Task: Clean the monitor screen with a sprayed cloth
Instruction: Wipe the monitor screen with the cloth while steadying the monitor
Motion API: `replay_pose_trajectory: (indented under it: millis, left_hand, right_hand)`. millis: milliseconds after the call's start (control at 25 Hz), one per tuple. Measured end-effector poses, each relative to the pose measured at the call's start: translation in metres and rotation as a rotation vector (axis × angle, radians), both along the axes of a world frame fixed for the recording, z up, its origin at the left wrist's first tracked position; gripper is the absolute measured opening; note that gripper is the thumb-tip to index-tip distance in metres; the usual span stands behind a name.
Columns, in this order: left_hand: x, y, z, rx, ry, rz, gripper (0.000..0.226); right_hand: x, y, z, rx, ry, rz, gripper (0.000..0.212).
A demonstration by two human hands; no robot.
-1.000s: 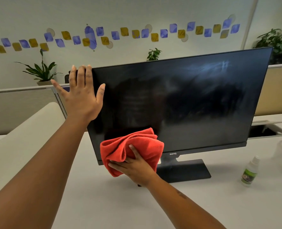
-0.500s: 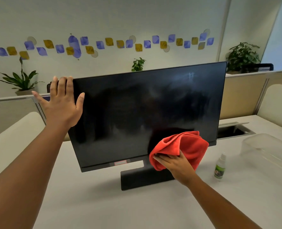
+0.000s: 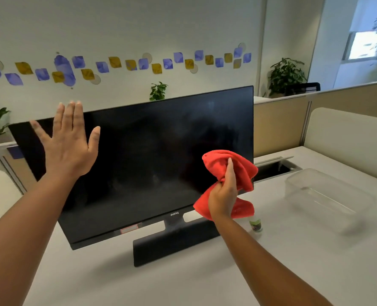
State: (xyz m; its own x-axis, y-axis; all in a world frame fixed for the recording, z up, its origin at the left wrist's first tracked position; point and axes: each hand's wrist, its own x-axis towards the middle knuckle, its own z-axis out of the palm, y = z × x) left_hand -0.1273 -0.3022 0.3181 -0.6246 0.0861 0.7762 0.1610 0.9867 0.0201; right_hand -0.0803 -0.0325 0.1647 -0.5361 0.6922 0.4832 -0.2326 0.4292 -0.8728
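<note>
worktop point(image 3: 165, 281): white, in an office; partitions, potted plants behind, purple and yellow stickers across the wall
monitor point(image 3: 152, 164): we see it centre on its stand, screen dark and faintly streaked
left hand point(image 3: 69, 143): wide, fingers straight, at the screen's 10 o'clock corner; contact unclear
right hand point(image 3: 224, 195): gripping bunched red cloth point(image 3: 238, 166) at the screen's 4 o'clock edge
spray bottle point(image 3: 256, 225): at 4 o'clock, beside the stand, label unreadable
clear tub point(image 3: 329, 199): at 3 o'clock
writing: "BenQ" on lower bezel
</note>
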Motion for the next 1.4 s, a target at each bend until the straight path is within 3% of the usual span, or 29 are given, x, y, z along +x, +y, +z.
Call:
replay_pose_trajectory:
  millis: [160, 280, 400, 640, 920, 1200, 1400]
  left_hand:
    - [-0.017, 0.033, 0.002, -0.083, -0.061, -0.084, 0.065]
    - [-0.024, 0.045, 0.001, -0.096, -0.067, -0.100, 0.066]
    - [-0.026, 0.052, -0.001, -0.052, -0.025, -0.096, 0.066]
    - [-0.027, 0.056, -0.005, 0.013, 0.042, -0.134, 0.062]
    - [-0.026, 0.057, -0.003, 0.034, 0.042, -0.156, 0.065]
    - [-0.023, 0.057, 0.000, 0.019, 0.008, -0.160, 0.067]
    - [-0.020, 0.054, 0.002, 0.010, -0.028, -0.156, 0.065]
  right_hand:
    - [-0.010, -0.053, -0.007, -0.351, -0.079, 0.178, 0.058]
    - [-0.019, -0.074, -0.027, -0.402, -0.174, 0.222, 0.061]
    - [-0.035, -0.070, -0.035, -0.399, -0.168, 0.153, 0.059]
    - [-0.058, -0.006, -0.036, -0.647, -0.128, -0.090, 0.056]
    - [-0.074, 0.063, -0.034, -0.672, -0.207, -0.197, 0.053]
    - [-0.060, 0.020, -0.033, -0.647, -0.207, -0.114, 0.054]
    - [-0.059, 0.010, -0.016, -0.418, -0.161, -0.107, 0.052]
